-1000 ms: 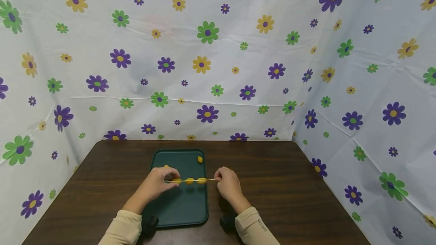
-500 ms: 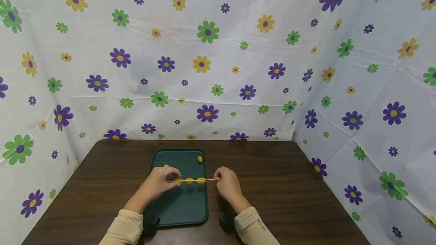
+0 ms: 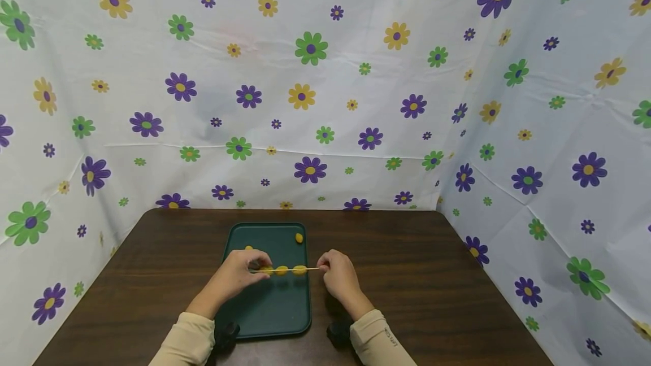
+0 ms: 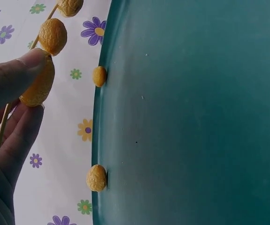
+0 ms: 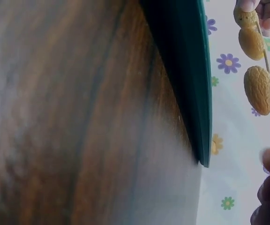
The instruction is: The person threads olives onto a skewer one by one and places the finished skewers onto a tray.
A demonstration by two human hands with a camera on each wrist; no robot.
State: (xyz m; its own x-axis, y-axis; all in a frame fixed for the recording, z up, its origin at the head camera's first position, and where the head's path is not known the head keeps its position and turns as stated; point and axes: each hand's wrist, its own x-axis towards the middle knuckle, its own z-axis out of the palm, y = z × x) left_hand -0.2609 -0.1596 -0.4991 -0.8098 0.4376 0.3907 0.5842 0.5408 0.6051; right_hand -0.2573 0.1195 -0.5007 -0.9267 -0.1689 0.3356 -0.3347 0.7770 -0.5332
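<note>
A thin wooden skewer [image 3: 312, 269] stretches level between my two hands, over the dark green tray [image 3: 277, 315]. Threaded on it are three wrinkled yellow fruits, oval and date-like: one at the right [image 5: 259, 90], a middle one [image 5: 251, 43] and a left one [image 4: 42, 82]. My left hand [image 3: 236, 270] pinches the left fruit between thumb and fingers, and the skewer's end runs on into that palm. At the opposite end, my right hand [image 3: 338, 275] pinches the bare skewer between thumb and forefinger, to the right of the tray's edge.
Two loose yellow fruits lie along the tray's far side, one at its right corner [image 3: 299, 238] and another [image 3: 248, 247] partly behind my left hand. The brown wooden table [image 3: 407, 281] meets a flower-printed cloth [image 3: 346, 123] at the back.
My right hand and the skewer have shifted very slightly left. The left fruit, in my left hand, sits a little closer to the middle one.
</note>
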